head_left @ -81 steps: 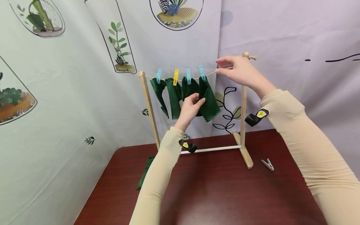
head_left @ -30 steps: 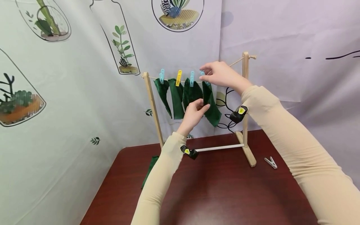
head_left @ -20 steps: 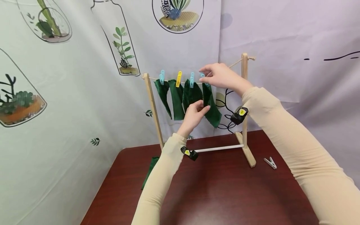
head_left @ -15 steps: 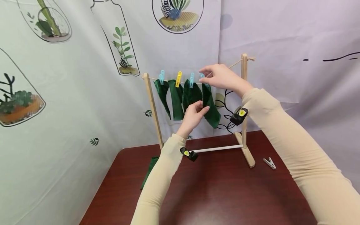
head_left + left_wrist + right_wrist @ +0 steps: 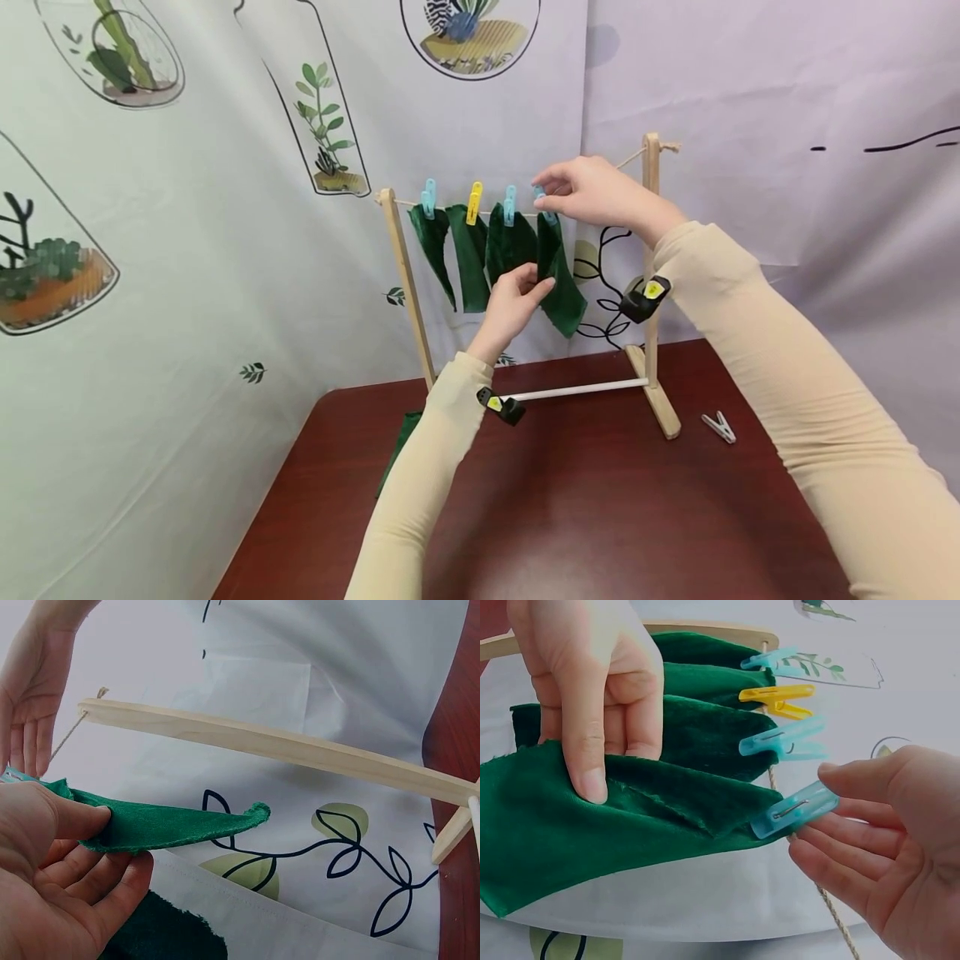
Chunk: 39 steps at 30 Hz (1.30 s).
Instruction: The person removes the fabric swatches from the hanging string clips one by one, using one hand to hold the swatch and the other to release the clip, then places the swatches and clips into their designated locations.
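My left hand [image 5: 513, 304] pinches the edge of the rightmost green cloth [image 5: 630, 817], thumb in front and fingers behind, as the right wrist view shows. That cloth hangs from a rope line by a light blue clothespin [image 5: 795, 810]. My right hand [image 5: 600, 196] pinches the handle end of this clothespin, with the thumb on one side and fingers on the other. To its left, more green cloths [image 5: 468, 262] hang under a blue clothespin [image 5: 509, 206], a yellow clothespin [image 5: 474, 203] and another blue clothespin [image 5: 428, 200].
A wooden rack carries the rope between its right post [image 5: 651, 250] and left post [image 5: 407, 283], with a white bar [image 5: 573, 390] low between them. A pale clothespin [image 5: 719, 427] lies on the dark red table [image 5: 600, 500]. Another green cloth [image 5: 401, 446] lies partly behind my left forearm.
My right hand has moved left from the bare rope to the rightmost blue clothespin and now pinches it. My left hand keeps its pinch on the cloth; its lower corner hangs a little lower.
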Each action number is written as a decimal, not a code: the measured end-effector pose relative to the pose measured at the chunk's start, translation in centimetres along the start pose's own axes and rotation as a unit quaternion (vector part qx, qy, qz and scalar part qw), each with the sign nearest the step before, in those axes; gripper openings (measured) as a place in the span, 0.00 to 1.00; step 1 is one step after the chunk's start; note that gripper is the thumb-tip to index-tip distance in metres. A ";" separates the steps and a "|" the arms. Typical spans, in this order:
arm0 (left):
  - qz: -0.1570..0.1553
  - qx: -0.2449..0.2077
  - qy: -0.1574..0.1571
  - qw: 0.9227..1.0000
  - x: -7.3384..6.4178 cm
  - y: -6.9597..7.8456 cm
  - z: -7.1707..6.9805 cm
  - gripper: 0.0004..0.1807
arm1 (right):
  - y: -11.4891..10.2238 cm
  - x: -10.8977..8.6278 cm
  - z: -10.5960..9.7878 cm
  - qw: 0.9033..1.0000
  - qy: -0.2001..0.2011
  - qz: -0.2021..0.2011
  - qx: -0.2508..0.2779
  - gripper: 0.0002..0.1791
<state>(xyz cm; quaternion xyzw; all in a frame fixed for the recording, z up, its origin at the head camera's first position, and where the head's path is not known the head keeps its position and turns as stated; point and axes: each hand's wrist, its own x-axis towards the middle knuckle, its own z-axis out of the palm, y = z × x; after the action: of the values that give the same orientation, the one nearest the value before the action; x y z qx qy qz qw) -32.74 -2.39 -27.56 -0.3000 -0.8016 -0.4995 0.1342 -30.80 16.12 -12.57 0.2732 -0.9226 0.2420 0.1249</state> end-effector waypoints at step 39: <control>-0.051 -0.070 0.054 0.995 1.3 2.0 -0.7 0.22 | 0.2 -0.5 0.3 0.998 0.053 -0.022 0.008 0.22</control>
<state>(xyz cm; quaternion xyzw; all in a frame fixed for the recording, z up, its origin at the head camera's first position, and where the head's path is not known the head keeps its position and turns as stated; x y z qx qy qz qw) -32.59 -1.96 -25.14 -0.2405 -0.7703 -0.5760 0.1303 -30.51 16.34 -13.11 0.2817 -0.9063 0.2610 0.1764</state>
